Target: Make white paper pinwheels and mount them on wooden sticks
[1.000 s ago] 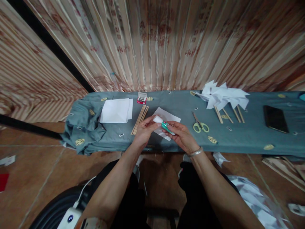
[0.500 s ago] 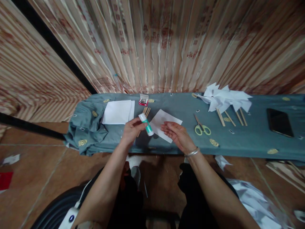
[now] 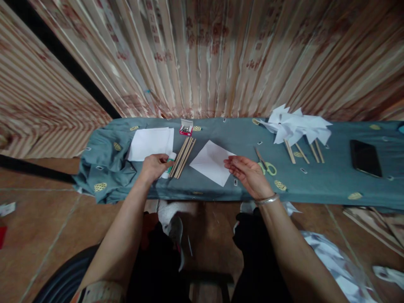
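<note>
My left hand (image 3: 155, 166) is closed round a white and green glue stick (image 3: 169, 162) and holds it down on the blue-grey cloth (image 3: 240, 136), just left of a bundle of wooden sticks (image 3: 182, 156). My right hand (image 3: 249, 173) hovers with its fingers loosely apart at the right corner of a white paper square (image 3: 211, 162). It holds nothing. A silver bangle sits on that wrist.
A stack of white paper (image 3: 150, 144) lies at the left, a small red box of pins (image 3: 186, 128) behind the sticks. Green-handled scissors (image 3: 266, 165) lie right of my right hand. Paper pinwheels on sticks (image 3: 296, 127) and a black phone (image 3: 365, 158) lie further right.
My left hand took the glue stick out of my right hand and carried it leftward down to the cloth beside the sticks. My right hand let go and opened, shifting slightly right.
</note>
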A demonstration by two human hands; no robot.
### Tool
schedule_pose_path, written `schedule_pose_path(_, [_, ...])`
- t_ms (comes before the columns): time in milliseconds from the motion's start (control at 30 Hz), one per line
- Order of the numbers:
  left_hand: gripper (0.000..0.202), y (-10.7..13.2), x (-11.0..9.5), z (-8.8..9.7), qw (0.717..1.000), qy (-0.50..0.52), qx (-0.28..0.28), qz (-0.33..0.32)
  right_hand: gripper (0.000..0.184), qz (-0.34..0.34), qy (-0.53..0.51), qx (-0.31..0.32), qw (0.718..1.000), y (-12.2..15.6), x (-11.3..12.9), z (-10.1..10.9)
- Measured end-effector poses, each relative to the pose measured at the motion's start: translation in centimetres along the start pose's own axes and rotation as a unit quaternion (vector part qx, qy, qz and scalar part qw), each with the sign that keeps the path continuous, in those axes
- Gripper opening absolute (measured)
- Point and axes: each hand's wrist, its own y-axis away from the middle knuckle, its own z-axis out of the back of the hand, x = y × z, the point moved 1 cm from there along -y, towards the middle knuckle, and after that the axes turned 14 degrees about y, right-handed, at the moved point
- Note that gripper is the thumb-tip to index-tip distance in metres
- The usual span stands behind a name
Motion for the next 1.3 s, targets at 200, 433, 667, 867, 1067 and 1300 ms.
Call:
schedule_pose_path(200, [0.04, 2.3, -1.6, -1.0, 0.978, -0.048, -0.065, -0.192, 0.021, 0.132, 0.307, -0.093, 0.938, -0.5, -1.1, 2.0])
schedule_pose_path(433, [0.028, 6.6, -5.7, -8.0, 0.875, -0.006, 0.106, -0.473, 0.032, 0.264, 0.524, -0.029, 0.809, 0.1, -3.0, 1.5])
schedule_pose_path(667, [0.022, 5.6, -5.5, -9.7, 0.881, 0.007, 0.137, -0.452, 0.036, 0.296, 0.557, 0.005, 0.776, 0.2, -3.9, 0.9])
schedule_pose_path(867, [0.019, 5.5, -5.2, -9.9, 0.88, 0.026, 0.108, -0.461, 0.038, 0.282, 0.561, 0.019, 0.778, 0.1, -3.5, 1.2])
schedule_pose_path(1067, [0.021, 5.6, -5.2, -10.0, 0.885, 0.051, 0.098, -0.453, 0.034, 0.242, 0.518, 0.015, 0.82, 0.3, -2.9, 0.8])
schedule_pose_path(1300, [0.021, 5.5, -5.4, -10.3, 0.902, 0.078, 0.11, -0.41, 0.009, 0.199, 0.448, -0.053, 0.87, -0.3, -3.4, -0.9])
